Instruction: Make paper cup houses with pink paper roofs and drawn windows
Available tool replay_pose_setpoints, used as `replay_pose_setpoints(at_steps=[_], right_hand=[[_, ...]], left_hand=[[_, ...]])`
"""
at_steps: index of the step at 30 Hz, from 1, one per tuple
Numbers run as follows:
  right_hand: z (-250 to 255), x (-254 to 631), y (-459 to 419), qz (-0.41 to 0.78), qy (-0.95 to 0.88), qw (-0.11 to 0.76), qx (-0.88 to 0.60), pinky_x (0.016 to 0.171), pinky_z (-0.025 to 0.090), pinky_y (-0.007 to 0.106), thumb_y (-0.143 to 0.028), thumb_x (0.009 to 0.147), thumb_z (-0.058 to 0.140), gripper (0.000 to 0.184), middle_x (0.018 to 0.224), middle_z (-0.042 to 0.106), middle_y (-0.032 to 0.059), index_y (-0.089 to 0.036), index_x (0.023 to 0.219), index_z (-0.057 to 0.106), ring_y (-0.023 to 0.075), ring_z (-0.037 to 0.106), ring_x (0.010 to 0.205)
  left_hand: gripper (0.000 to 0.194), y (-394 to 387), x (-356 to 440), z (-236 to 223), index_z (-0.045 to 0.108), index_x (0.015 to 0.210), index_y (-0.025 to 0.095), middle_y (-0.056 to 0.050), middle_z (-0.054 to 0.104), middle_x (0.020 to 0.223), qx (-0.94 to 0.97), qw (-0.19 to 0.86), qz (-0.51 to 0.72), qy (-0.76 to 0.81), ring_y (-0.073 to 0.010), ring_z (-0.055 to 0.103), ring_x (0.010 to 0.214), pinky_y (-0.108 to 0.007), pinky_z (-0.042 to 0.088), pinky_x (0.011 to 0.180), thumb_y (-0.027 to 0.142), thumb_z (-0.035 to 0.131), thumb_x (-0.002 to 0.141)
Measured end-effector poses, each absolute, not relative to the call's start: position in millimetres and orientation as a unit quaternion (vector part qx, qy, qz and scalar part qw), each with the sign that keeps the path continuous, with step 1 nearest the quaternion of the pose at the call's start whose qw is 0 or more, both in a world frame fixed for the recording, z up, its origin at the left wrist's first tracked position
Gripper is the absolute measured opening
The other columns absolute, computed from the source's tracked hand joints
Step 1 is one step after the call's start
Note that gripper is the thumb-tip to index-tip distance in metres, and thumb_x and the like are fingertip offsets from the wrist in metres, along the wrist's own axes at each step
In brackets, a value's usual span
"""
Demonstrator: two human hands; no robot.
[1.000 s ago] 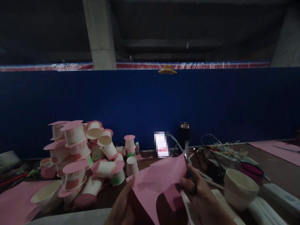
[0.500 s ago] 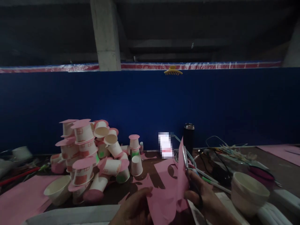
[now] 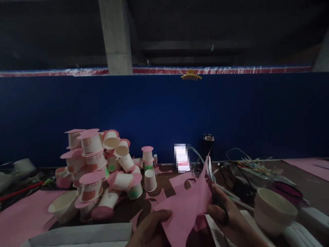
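Observation:
A sheet of pink paper (image 3: 183,209), bent and with a cut outline, is pinched at its left edge by my left hand (image 3: 151,226). My right hand (image 3: 227,214) is closed around the dark handles of a pair of scissors (image 3: 210,168). The scissors' blades point up and away, right against the paper's raised right side. Part of the handles is hidden by my fingers. Beneath and beyond the held sheet lie pink paper offcuts (image 3: 177,181) with curved cut edges.
Paper cups with pink disc tops (image 3: 91,145) are stacked at left, near a paper bowl (image 3: 63,206). A lit phone (image 3: 182,157) and a black bottle (image 3: 207,147) stand by the blue partition (image 3: 154,109). At right are cables (image 3: 239,192) and a cream bowl (image 3: 275,211).
The pink sheet has turned to show more of its flat face. My right hand and the scissors have shifted slightly right; my left hand has moved a little right too.

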State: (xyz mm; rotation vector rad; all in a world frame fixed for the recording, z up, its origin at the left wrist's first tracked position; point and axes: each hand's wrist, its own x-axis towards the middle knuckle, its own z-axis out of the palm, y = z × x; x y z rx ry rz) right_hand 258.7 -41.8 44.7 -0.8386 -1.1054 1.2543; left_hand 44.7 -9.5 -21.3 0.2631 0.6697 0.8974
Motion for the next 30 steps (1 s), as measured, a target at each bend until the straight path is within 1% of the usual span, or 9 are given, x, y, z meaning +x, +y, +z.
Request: replay_pose_setpoints(at_steps=[6, 11, 14, 17, 20, 24, 25, 27, 30], right_hand=[[47, 260, -44, 0.531, -0.467, 0.602, -0.371, 0.081, 0.054, 0.034, -0.040, 0.053, 0.088, 0.055, 0.096, 0.072, 0.0066, -0.029, 0.104, 0.072, 0.0235, 0.067, 0.084], [43, 263, -45, 0.566, -0.421, 0.607, -0.365, 0.068, 0.055, 0.030, -0.040, 0.053, 0.088, 0.062, 0.087, 0.072, 0.0044, -0.029, 0.110, 0.067, 0.0206, 0.067, 0.071], [40, 262, -42, 0.561, -0.423, 0.612, -0.362, 0.061, 0.054, 0.027, -0.037, 0.053, 0.088, 0.061, 0.081, 0.071, 0.0022, -0.027, 0.109, 0.067, 0.0166, 0.064, 0.062], [36, 263, -32, 0.532, -0.430, 0.630, -0.368, 0.063, 0.053, 0.027, -0.037, 0.065, 0.082, 0.051, 0.081, 0.069, 0.0011, -0.025, 0.111, 0.063, 0.0152, 0.063, 0.064], [30, 265, -22, 0.439, -0.428, 0.674, -0.411, 0.061, 0.051, 0.025, -0.038, 0.072, 0.078, 0.046, 0.082, 0.067, -0.0004, -0.024, 0.112, 0.059, 0.0144, 0.062, 0.064], [25, 266, -22, 0.327, -0.428, 0.723, -0.433, 0.075, 0.052, 0.029, -0.039, 0.071, 0.078, 0.052, 0.108, 0.065, 0.0031, -0.027, 0.116, 0.055, 0.0208, 0.065, 0.087], [24, 265, -25, 0.318, -0.442, 0.718, -0.434, 0.076, 0.051, 0.030, -0.039, 0.071, 0.078, 0.052, 0.109, 0.065, 0.0034, -0.028, 0.116, 0.055, 0.0219, 0.064, 0.090], [22, 257, -31, 0.321, -0.490, 0.684, -0.434, 0.072, 0.050, 0.029, -0.039, 0.070, 0.076, 0.046, 0.100, 0.067, 0.0039, -0.026, 0.112, 0.060, 0.0220, 0.064, 0.083], [17, 242, -37, 0.364, -0.585, 0.580, -0.435, 0.069, 0.047, 0.028, -0.034, 0.072, 0.072, 0.030, 0.082, 0.066, 0.0011, -0.025, 0.099, 0.066, 0.0197, 0.061, 0.076]], left_hand=[[0.052, -17, 51, -4, 0.051, 0.126, 0.003, -0.021, 0.073, 0.102, 0.114, 0.891, 0.374, 0.229, -0.0358, 0.066, 0.104, -0.049, 0.047, 0.097, 0.027, 0.064, 0.082], [0.046, -18, 55, -21, 0.058, 0.121, 0.006, -0.018, 0.074, 0.100, 0.165, 0.880, 0.363, 0.256, -0.0356, 0.067, 0.102, -0.048, 0.047, 0.097, 0.015, 0.066, 0.076], [0.045, -18, 56, -31, 0.062, 0.114, 0.006, -0.018, 0.074, 0.096, 0.195, 0.863, 0.360, 0.298, -0.0362, 0.068, 0.099, -0.048, 0.048, 0.096, 0.010, 0.070, 0.070], [0.044, -15, 53, -28, 0.063, 0.112, 0.009, -0.017, 0.075, 0.096, 0.215, 0.829, 0.395, 0.332, -0.0358, 0.068, 0.099, -0.049, 0.049, 0.093, 0.015, 0.074, 0.070], [0.045, -8, 41, -14, 0.063, 0.114, 0.012, -0.015, 0.075, 0.099, 0.230, 0.767, 0.487, 0.350, -0.0332, 0.067, 0.103, -0.047, 0.049, 0.095, 0.019, 0.076, 0.072], [0.050, 0, 24, 5, 0.061, 0.118, 0.014, -0.012, 0.073, 0.109, 0.244, 0.674, 0.583, 0.383, -0.0288, 0.062, 0.113, -0.040, 0.046, 0.100, 0.019, 0.077, 0.072], [0.052, 1, 23, 9, 0.060, 0.120, 0.015, -0.012, 0.072, 0.111, 0.249, 0.660, 0.598, 0.381, -0.0280, 0.062, 0.114, -0.039, 0.046, 0.101, 0.019, 0.077, 0.072], [0.052, 0, 23, 15, 0.058, 0.124, 0.016, -0.011, 0.072, 0.111, 0.251, 0.655, 0.615, 0.361, -0.0269, 0.064, 0.111, -0.039, 0.048, 0.098, 0.022, 0.076, 0.074], [0.051, -3, 25, 20, 0.056, 0.126, 0.018, -0.008, 0.074, 0.105, 0.232, 0.640, 0.643, 0.350, -0.0247, 0.068, 0.102, -0.037, 0.052, 0.092, 0.022, 0.072, 0.078]])
